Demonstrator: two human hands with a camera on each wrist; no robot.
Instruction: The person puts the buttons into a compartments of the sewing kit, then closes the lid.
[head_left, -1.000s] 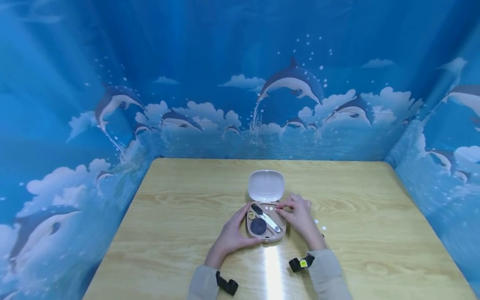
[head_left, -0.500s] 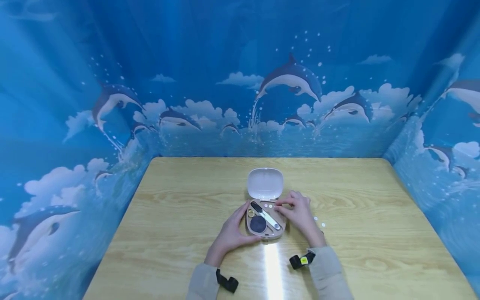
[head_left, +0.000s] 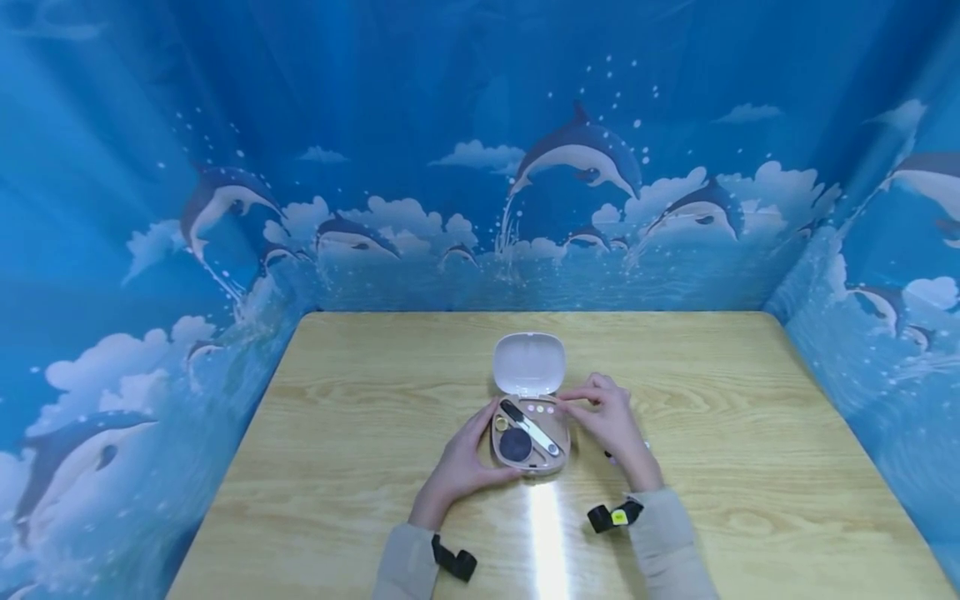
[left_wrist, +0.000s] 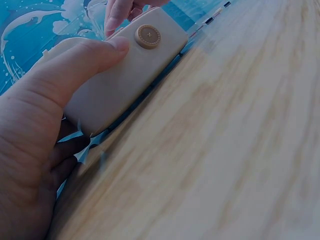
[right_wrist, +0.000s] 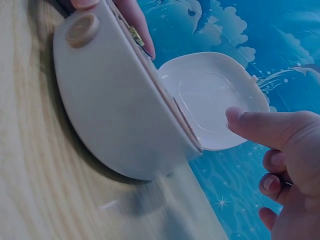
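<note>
A small pale case (head_left: 553,427) lies on the table, its hinged lid (head_left: 529,364) raised. My left hand (head_left: 467,467) holds it from the left; the left wrist view shows the thumb across the front wall (left_wrist: 107,82) by a round tan button. Inside are a long black-and-silver tool (head_left: 531,428), a dark round disc (head_left: 515,445), a gold ring-shaped piece (head_left: 502,423) and three small white discs (head_left: 541,409). My right hand (head_left: 611,423) hovers at the case's far right corner. In the right wrist view, its thumb (right_wrist: 272,125) is extended, other fingers loosely bent, and nothing shows in it.
A small white disc (head_left: 647,446) and a small dark piece (head_left: 608,454) lie on the table beside my right wrist, partly hidden by it. The wooden table (head_left: 360,400) runs back to a blue dolphin-print curtain (head_left: 420,133). Black camera straps sit on both wrists.
A third white disc now shows in the case beside the earlier two. My right hand has let go and drawn back slightly to the right. The left hand keeps its hold.
</note>
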